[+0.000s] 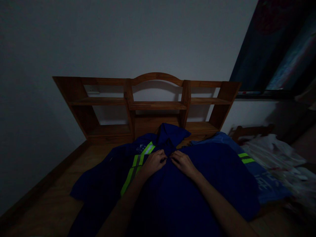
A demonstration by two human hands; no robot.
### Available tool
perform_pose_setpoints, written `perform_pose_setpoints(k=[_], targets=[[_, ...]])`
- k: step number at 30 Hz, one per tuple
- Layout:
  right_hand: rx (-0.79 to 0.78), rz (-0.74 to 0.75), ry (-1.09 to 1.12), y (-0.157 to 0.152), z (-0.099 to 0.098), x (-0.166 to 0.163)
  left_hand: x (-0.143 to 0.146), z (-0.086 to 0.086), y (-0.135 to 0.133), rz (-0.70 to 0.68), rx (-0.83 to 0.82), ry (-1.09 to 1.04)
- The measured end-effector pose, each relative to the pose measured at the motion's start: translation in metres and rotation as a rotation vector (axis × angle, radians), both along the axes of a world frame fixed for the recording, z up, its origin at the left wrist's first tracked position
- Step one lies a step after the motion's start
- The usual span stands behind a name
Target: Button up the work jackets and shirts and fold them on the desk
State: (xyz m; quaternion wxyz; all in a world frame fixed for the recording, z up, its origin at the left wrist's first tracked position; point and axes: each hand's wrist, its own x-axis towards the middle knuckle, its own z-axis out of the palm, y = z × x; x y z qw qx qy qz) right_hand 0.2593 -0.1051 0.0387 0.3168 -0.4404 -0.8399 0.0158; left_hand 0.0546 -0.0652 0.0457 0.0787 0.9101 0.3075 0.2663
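Left hand (153,163) and right hand (185,163) meet near the middle of a blue jacket (170,191), fingertips seemingly pinched on its cloth just below a raised fold (172,131), though dim light hides the exact grip; the jacket lies spread on wooden boards (58,187), yellow-green bands (134,166) to the left of the hands; it looks soft and limp, likely light for its size, neither slippery nor fragile, the bands perhaps a little stiffer; its edges and doubled seams should offer the surest hold, one to each hand; at right, a printed blue cloth (268,184) lies against it, with white plastic (276,149) farther out; behind stand a wooden shelf (158,105) and a bare wall (123,39).
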Motion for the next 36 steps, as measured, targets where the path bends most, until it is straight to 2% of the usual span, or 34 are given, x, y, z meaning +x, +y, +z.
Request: perform_pose_setpoints(k=[5, 19, 28, 36], targets=[[0.029, -0.023, 0.018, 0.0, -0.003, -0.002, -0.002, -0.001, 0.001, -0.027, -0.011, 0.018], [0.011, -0.003, 0.099, 0.0, -0.004, -0.005, 0.005, -0.003, -0.002, 0.03, 0.028, -0.05], [0.025, -0.083, 0.114, -0.001, -0.002, -0.005, 0.006, 0.004, -0.005, 0.001, -0.002, -0.087], [0.045, -0.137, 0.139, -0.001, -0.003, -0.006, 0.009, 0.0, -0.003, 0.04, 0.046, -0.071]])
